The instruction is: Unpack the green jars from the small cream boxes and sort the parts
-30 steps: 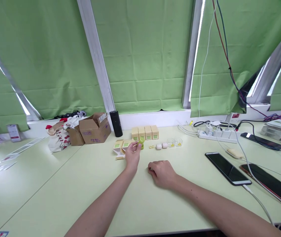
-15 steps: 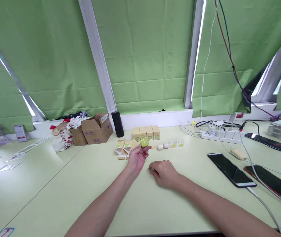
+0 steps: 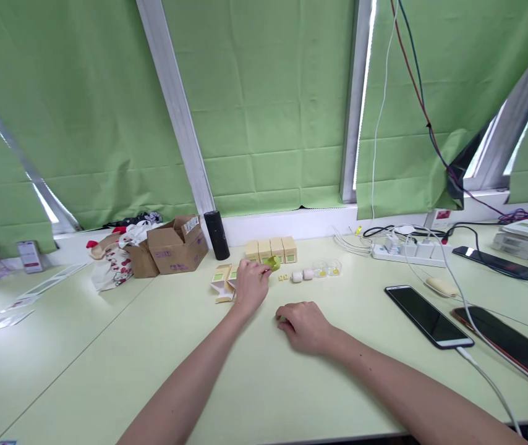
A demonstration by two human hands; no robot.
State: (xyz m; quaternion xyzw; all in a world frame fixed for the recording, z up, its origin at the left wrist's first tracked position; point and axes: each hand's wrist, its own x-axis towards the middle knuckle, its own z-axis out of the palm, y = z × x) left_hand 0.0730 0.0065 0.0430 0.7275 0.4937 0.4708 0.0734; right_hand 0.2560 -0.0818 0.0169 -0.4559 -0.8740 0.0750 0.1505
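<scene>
My left hand is stretched out over the pale green table, back of the hand up, with its fingers closed on a small lime-green case. It hovers just in front of a row of small tan boxes and beside two opened tan boxes lying flat. My right hand rests on the table nearer to me, fingers curled under; anything inside them is hidden. Two small white cases and clear plastic pieces lie to the right of the green case.
A black cylinder, cardboard boxes and a patterned bag stand at the back left. A power strip with cables, two phones and a stack of flat boxes fill the right side. Green blinds hang behind.
My left hand turned from palm-up to back-up and moved the green case slightly back toward the row of tan boxes. My right hand stayed where it was.
</scene>
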